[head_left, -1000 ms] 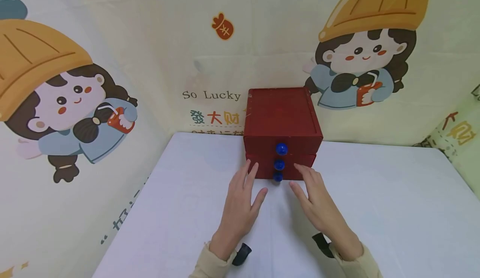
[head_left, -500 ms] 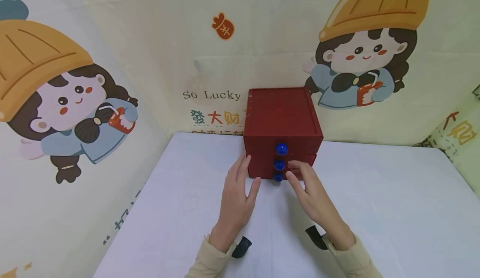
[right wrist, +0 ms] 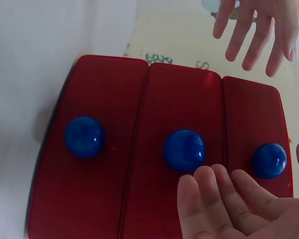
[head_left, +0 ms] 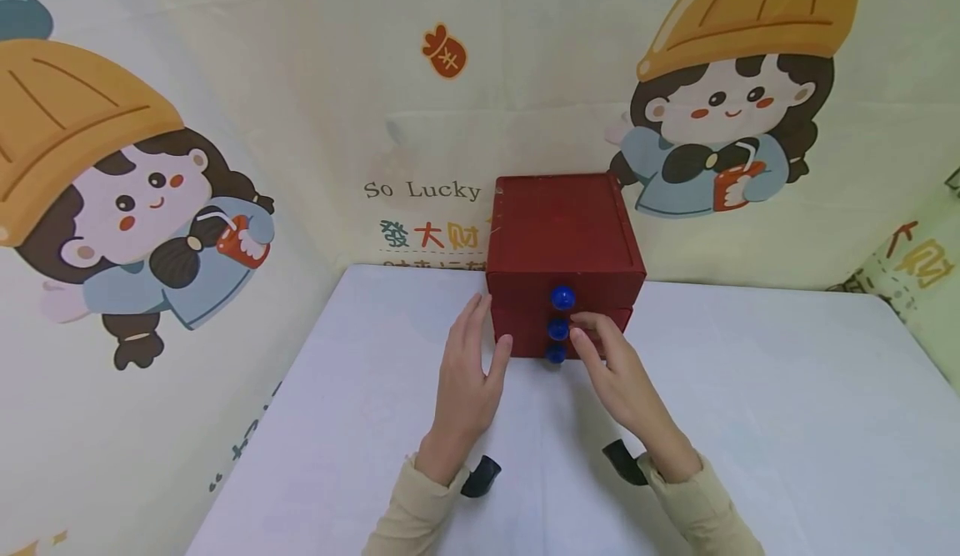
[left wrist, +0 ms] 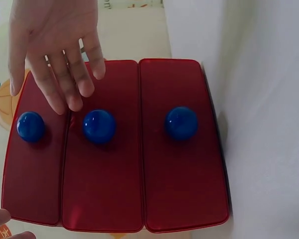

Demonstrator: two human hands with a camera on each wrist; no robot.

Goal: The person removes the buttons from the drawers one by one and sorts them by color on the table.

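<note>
A dark red box (head_left: 566,227) with three drawers stands against the back cloth. Its front carries a top knob (head_left: 563,298), a middle knob (head_left: 558,328) and a bottom knob (head_left: 557,353), all round and blue. My right hand (head_left: 621,381) reaches in from the right, fingertips right beside the middle knob, fingers loosely bent and not wrapped round it. In the right wrist view those fingers (right wrist: 207,186) lie just under the middle knob. My left hand (head_left: 467,381) is at the box's left front corner, fingers extended, holding nothing. All the drawers sit closed.
The box rests at the back of a table with a white cover (head_left: 750,389). Behind hangs a pale backdrop cloth (head_left: 555,64) printed with cartoon figures and lettering. A black wrist strap (head_left: 481,477) shows at the left cuff, another strap (head_left: 625,463) at the right.
My right hand has moved forward and left, up to the middle knob. The left hand has slid forward and slightly left along the box's corner. The box has stayed put.
</note>
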